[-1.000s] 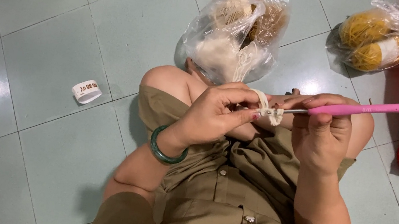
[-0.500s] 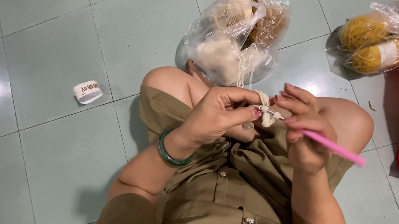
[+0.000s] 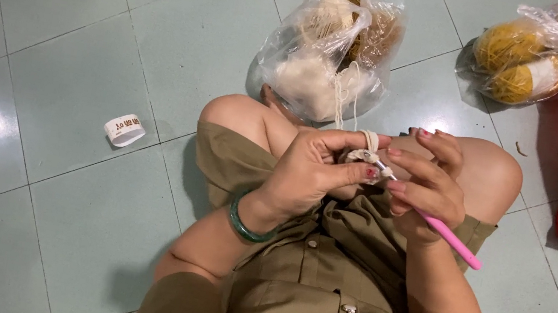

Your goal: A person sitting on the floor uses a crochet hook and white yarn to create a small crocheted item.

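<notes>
The left hand (image 3: 310, 173) pinches a small cream crochet piece (image 3: 363, 157) with yarn looped over its forefinger for tension, while the right hand (image 3: 423, 182) grips the pink crochet hook (image 3: 449, 240), handle trailing toward four o'clock.

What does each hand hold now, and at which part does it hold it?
The right hand holds a pink crochet hook near its front end, the handle sticking out below. The left hand pinches a small cream crochet piece, with yarn looped over its forefinger.
</notes>
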